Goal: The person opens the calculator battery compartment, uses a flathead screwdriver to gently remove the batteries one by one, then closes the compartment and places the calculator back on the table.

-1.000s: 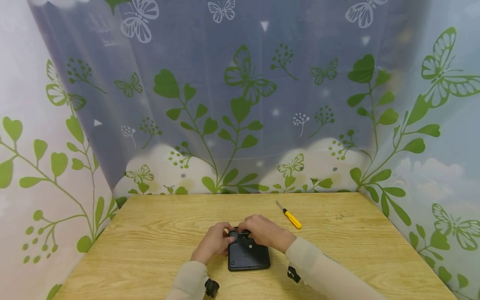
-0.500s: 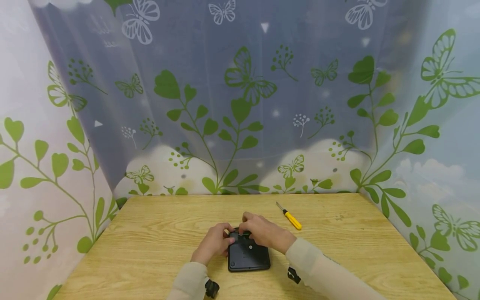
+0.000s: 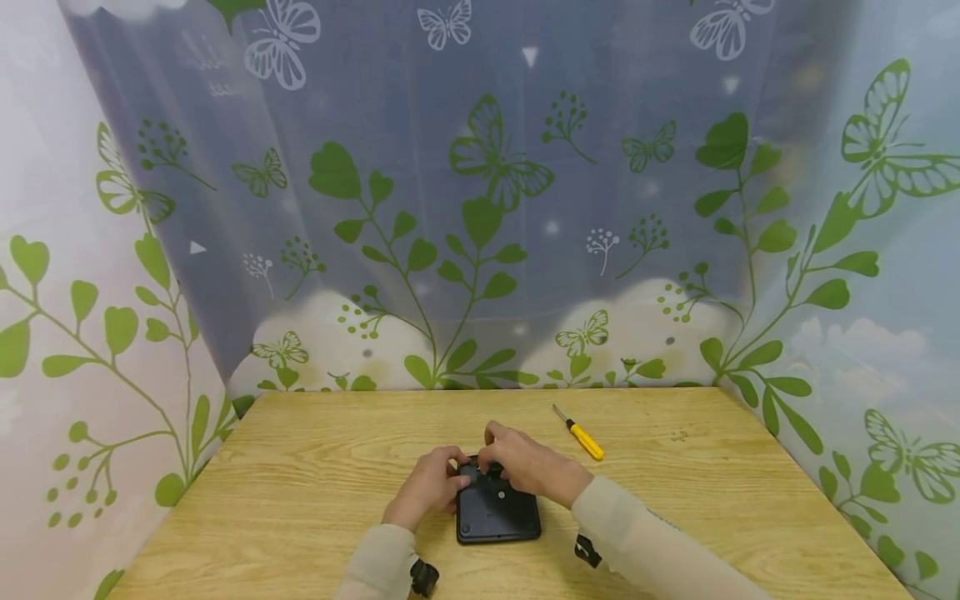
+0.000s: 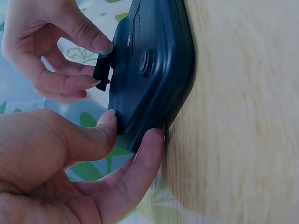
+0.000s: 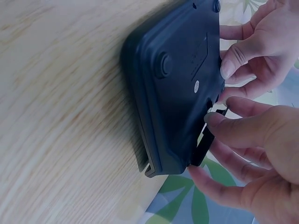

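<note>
A flat black device (image 3: 497,518), perhaps a desk calculator, lies underside up on the table, with round feet (image 5: 164,64) and a small white sticker (image 5: 196,87). My left hand (image 3: 427,485) grips its far left corner, thumb on top and fingers along the side. At the far edge my right hand (image 3: 525,460) pinches a small black cover (image 5: 203,145) between thumb and fingers. That cover stands tilted up at the device's edge in both wrist views. Whether it is fully detached I cannot tell. The device's front face is hidden against the table.
A yellow-handled screwdriver (image 3: 583,437) lies beyond my right hand. Farther right is a little group of tiny pieces (image 3: 678,434), possibly screws. A printed curtain (image 3: 480,250) hangs behind the wood-grain table (image 3: 300,467).
My right hand's fingers have shifted slightly at the device's far edge, with the index finger rising a little. The left hand, device and screwdriver stay where they were.
</note>
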`<state>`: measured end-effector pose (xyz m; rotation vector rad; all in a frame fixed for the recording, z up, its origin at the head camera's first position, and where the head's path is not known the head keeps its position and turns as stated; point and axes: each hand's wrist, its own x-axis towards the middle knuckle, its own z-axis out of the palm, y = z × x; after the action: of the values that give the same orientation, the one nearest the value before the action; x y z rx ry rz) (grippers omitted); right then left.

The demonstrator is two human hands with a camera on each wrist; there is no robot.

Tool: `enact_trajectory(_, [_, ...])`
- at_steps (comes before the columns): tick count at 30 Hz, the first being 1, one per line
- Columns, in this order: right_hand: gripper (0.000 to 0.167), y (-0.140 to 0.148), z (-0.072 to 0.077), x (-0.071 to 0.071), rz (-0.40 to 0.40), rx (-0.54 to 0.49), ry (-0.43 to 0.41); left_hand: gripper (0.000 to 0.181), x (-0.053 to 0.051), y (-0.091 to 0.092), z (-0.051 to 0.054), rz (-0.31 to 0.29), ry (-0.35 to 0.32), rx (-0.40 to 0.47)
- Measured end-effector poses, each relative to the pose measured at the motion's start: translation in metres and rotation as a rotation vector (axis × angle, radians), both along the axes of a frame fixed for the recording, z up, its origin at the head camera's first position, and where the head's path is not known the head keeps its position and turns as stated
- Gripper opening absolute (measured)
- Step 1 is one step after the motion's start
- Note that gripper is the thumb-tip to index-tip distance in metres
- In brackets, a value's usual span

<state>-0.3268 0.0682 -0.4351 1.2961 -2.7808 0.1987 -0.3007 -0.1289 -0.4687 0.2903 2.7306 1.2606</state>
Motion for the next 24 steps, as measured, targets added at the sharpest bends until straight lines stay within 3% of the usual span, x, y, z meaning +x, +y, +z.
enact_trajectory(24, [0.029,0.0100,0.0033,0.0004,0.001,0.024,-0.015,0.026,0.0004,0.0012,0.0006,0.013,-0.027,0.016])
